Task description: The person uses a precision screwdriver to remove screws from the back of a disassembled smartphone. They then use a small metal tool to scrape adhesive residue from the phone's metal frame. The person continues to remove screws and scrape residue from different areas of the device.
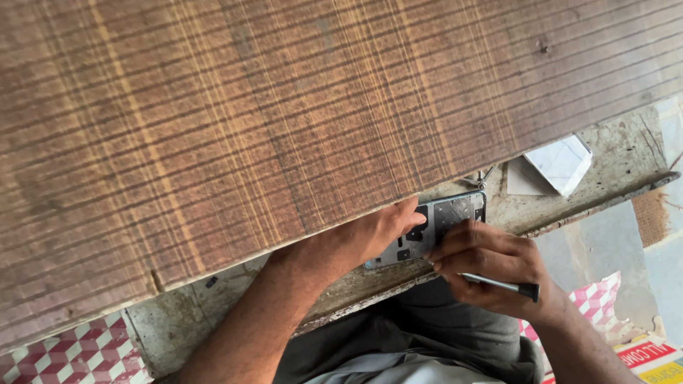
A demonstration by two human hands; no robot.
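Overhead, most of the view was taken up by a brown wooden board (284,121) with fine streaked grain, slanting across the frame and hiding much of the worn grey tabletop (612,163) beneath it.

An opened phone (441,224), back cover off and dark inner parts exposed, was seen lying flat on the tabletop just below the board's lower edge. Its far end was partly covered by the board.

The left hand (363,238) was laid on the phone's left side, fingers bent and pressed down on it; the fingertips were partly hidden under the board, so the exact grip could not be told. The forearm was stretched in from the lower left.

The right hand (491,263) was held over the phone's near right part, fingers closed around a thin screwdriver (501,286). The metal shaft was pointed left toward the phone; the dark handle end was seen sticking out to the right past the palm. The tip was hidden behind the fingers.

A white folded paper (562,165) was noted on the tabletop to the right, well apart from the phone. Small metal bits (482,178) were seen near the board's edge, just above the phone. Red-and-white patterned material (71,355) was visible at lower left, and again at lower right. Grey clothing (427,334) was noted below the tabletop edge.
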